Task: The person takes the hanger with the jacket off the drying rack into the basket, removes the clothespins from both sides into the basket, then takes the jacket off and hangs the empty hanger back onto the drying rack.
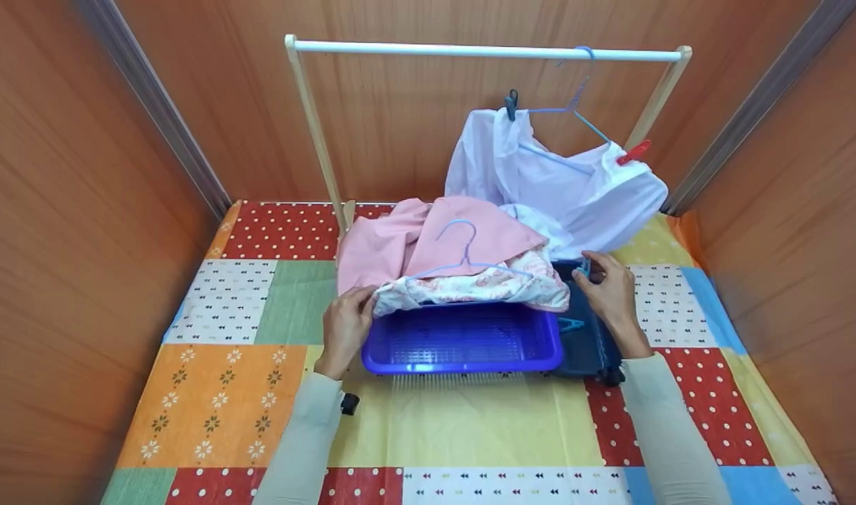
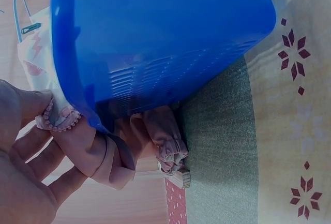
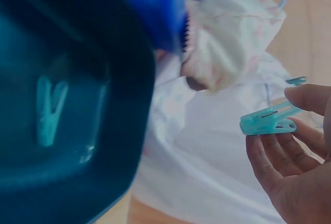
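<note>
My left hand pinches the left edge of a pink garment with a white floral-print part, draped over the back rim of a blue basket. In the left wrist view, thumb and fingers grip its beaded trim. A light-blue hanger lies on the garment, hook toward the back. To the right, my right hand holds a turquoise clothespin between thumb and fingers, beside the garment's right end. Another turquoise clothespin lies in the dark teal tub.
Behind stands a rack with a white bar and wooden legs. From it hangs a white garment on a blue hanger, held by a dark clothespin and a red clothespin. Wooden panels enclose the patchwork cloth.
</note>
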### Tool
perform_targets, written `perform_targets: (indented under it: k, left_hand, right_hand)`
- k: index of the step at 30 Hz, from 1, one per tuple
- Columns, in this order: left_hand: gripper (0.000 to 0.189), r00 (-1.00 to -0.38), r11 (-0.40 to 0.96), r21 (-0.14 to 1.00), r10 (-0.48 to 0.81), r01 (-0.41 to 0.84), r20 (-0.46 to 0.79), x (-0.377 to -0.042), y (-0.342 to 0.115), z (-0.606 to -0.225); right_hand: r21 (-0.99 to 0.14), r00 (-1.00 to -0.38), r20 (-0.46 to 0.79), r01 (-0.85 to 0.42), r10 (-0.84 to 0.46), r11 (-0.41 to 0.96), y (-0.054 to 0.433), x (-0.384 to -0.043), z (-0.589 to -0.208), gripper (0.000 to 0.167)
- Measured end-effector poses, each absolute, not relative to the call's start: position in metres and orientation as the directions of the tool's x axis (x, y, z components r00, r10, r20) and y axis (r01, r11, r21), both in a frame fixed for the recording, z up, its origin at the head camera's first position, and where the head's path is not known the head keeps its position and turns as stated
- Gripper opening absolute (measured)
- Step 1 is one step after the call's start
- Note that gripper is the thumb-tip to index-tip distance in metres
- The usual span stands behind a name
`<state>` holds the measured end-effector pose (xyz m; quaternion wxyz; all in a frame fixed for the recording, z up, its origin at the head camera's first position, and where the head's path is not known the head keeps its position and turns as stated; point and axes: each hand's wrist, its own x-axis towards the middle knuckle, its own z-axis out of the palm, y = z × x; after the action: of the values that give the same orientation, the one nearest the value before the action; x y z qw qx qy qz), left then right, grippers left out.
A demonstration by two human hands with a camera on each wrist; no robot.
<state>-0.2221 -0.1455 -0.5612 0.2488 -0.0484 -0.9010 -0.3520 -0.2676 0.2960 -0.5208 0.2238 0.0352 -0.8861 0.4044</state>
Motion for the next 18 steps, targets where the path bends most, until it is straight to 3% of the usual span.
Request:
perform_targets:
  k: [18]
  left_hand:
    - [0.016, -0.867, 0.741, 0.616, -0.095, 0.266, 0.488, -0.222, -0.146, -0.563]
  right_hand:
    - [-0.648, -0.976, 0.185, -0.036, 0.112, 0.761, 0.316, -0.279, -0.564, 0.043]
